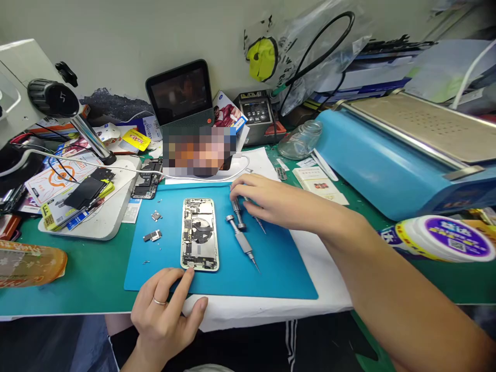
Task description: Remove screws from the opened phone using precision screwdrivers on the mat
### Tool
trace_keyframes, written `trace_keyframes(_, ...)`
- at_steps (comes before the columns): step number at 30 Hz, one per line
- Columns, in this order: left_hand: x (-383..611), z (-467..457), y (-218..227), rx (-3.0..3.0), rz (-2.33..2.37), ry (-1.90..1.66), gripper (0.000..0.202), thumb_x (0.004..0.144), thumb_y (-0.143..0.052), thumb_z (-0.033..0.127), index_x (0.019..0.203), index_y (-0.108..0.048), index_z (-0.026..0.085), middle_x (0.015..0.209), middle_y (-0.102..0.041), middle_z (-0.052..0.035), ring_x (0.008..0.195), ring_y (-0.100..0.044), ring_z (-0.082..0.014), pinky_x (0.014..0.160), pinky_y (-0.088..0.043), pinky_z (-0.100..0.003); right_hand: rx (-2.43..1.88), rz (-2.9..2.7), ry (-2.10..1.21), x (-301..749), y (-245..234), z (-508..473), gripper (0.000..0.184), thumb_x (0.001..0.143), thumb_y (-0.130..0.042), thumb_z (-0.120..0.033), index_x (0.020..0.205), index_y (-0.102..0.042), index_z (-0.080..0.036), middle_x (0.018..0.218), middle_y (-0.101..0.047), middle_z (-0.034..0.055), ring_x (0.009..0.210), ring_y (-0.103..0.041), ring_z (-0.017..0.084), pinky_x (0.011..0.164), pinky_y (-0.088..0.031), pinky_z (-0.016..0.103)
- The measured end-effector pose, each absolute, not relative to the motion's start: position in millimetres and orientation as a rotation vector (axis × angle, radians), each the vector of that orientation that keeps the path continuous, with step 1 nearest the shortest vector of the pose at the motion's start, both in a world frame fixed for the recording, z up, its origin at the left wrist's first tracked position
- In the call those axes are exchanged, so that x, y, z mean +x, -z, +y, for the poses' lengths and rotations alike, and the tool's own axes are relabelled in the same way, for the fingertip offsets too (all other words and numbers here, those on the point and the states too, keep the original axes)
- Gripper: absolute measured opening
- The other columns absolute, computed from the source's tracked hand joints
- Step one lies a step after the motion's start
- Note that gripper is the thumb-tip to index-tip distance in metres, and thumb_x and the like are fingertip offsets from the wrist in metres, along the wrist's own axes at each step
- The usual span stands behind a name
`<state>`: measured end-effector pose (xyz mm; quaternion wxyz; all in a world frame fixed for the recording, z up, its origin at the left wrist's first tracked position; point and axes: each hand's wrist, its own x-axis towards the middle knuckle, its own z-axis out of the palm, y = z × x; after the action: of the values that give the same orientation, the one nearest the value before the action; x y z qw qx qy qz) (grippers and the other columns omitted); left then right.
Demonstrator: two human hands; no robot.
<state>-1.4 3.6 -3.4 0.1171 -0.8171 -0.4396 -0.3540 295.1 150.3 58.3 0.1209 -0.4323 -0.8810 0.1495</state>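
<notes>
An opened phone lies on a blue mat, its boards and a dark round coil showing. My left hand, with a ring on one finger, rests the index fingertip on the phone's lower edge; its thumb is spread apart. Over the mat's upper right, my right hand curls its fingers around a dark grey screwdriver. A thin pointed screwdriver tip sticks out beneath that hand. Between phone and right hand lies a silver screwdriver, pointing toward me. Left of the phone are small metal parts.
Another phone body lies beyond the mat. A microscope stand carries boxes at left, near an orange bottle. On the right are a blue machine, a white tub and a glass jar. A screen stands behind.
</notes>
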Motion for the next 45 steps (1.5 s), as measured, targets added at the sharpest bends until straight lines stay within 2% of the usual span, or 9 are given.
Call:
trace_keyframes(6, -0.3, 0.7, 3.1, -2.391, -1.336, 1.053, 0.027, 0.099, -0.063, 0.029, 0.119, -0.074, 0.015, 0.104, -0.073, -0.0110, 0.101, -0.067, -0.0248, 0.093, -0.053, -0.036, -1.470, -2.474, -0.113, 296.1, -47.7, 152.5, 0.016, 0.097, -0.050, -0.025, 0.104, -0.064, -0.020, 0.103, -0.063, 0.0103, 0.087, -0.065, 0.025, 0.071, -0.048, 0.036)
trace_keyframes(9, 0.4, -0.4, 2.2, -2.392, -1.376, 1.068, 0.028, 0.099, -0.062, 0.031, 0.119, -0.075, 0.016, 0.107, -0.072, -0.0110, 0.103, -0.067, -0.0248, 0.097, -0.053, -0.037, -1.611, -2.443, -0.145, 295.8, -42.7, 152.8, 0.022, 0.098, -0.050, -0.032, 0.109, -0.065, -0.020, 0.103, -0.067, 0.0104, 0.075, -0.065, 0.024, 0.062, -0.045, 0.034)
trace_keyframes(14, 1.0, -0.5, 0.1, -2.394, -1.418, 1.091, 0.028, 0.100, -0.061, 0.032, 0.118, -0.076, 0.016, 0.109, -0.072, -0.0109, 0.107, -0.066, -0.0248, 0.099, -0.051, -0.036, -1.695, -2.458, -0.313, 292.8, -38.2, 155.4, 0.033, 0.099, -0.047, -0.038, 0.121, -0.064, -0.020, 0.092, -0.071, 0.0074, 0.075, -0.067, 0.024, 0.063, -0.046, 0.033)
trace_keyframes(17, 0.8, 0.1, -0.3, -2.393, -1.412, 1.087, 0.029, 0.101, -0.059, 0.033, 0.120, -0.075, 0.017, 0.107, -0.073, -0.0105, 0.106, -0.067, -0.0243, 0.099, -0.052, -0.035, -1.735, -2.406, -0.375, 290.7, -38.0, 157.6, 0.035, 0.098, -0.048, -0.038, 0.121, -0.063, -0.018, 0.083, -0.071, 0.0055, 0.070, -0.066, 0.023, 0.060, -0.044, 0.031)
trace_keyframes(22, 0.5, 0.6, 1.0, -2.385, -1.396, 1.092, 0.029, 0.100, -0.059, 0.032, 0.119, -0.075, 0.017, 0.106, -0.073, -0.0101, 0.104, -0.068, -0.0242, 0.098, -0.052, -0.035, -1.768, -2.311, -0.392, 288.7, -43.7, 159.2, 0.019, 0.095, -0.048, -0.031, 0.107, -0.060, -0.022, 0.067, -0.068, -0.0004, 0.065, -0.064, 0.022, 0.057, -0.040, 0.029)
trace_keyframes(26, 0.6, 1.0, 2.6, -2.384, -1.386, 1.089, 0.028, 0.100, -0.060, 0.030, 0.119, -0.076, 0.016, 0.107, -0.072, -0.0105, 0.105, -0.067, -0.0247, 0.099, -0.051, -0.036, -1.708, -2.207, -0.375, 285.1, -52.6, 157.0, 0.011, 0.094, -0.048, -0.028, 0.099, -0.057, -0.024, 0.062, -0.066, -0.0022, 0.059, -0.064, 0.020, 0.056, -0.039, 0.029)
trace_keyframes(32, -1.3, 2.3, 4.5, -2.392, -1.356, 1.061, 0.027, 0.099, -0.064, 0.027, 0.120, -0.074, 0.015, 0.109, -0.072, -0.0114, 0.105, -0.065, -0.0253, 0.098, -0.050, -0.037, -1.512, -1.954, -0.128, 276.9, -63.3, 150.7, 0.021, 0.089, -0.054, -0.023, 0.108, -0.064, -0.022, 0.076, -0.071, 0.0011, 0.065, -0.067, 0.020, 0.063, -0.046, 0.031)
trace_keyframes(40, -2.1, 7.0, 4.6, -2.372, -1.286, 1.039, 0.025, 0.097, -0.069, 0.022, 0.120, -0.075, 0.014, 0.109, -0.072, -0.0121, 0.103, -0.066, -0.0255, 0.095, -0.050, -0.037, -1.271, -1.953, 0.000, 276.6, -67.3, 149.2, 0.009, 0.092, -0.056, -0.019, 0.097, -0.063, -0.022, 0.086, -0.074, 0.0039, 0.075, -0.072, 0.020, 0.070, -0.052, 0.031)
trace_keyframes(45, -1.8, 7.6, 4.9, -2.363, -1.282, 1.053, 0.024, 0.097, -0.068, 0.023, 0.118, -0.075, 0.014, 0.108, -0.072, -0.0116, 0.102, -0.066, -0.0250, 0.094, -0.050, -0.036, -1.263, -1.987, 0.052, 277.2, -65.3, 148.0, 0.015, 0.093, -0.057, -0.017, 0.106, -0.063, -0.021, 0.086, -0.073, 0.0038, 0.076, -0.072, 0.021, 0.071, -0.053, 0.030)
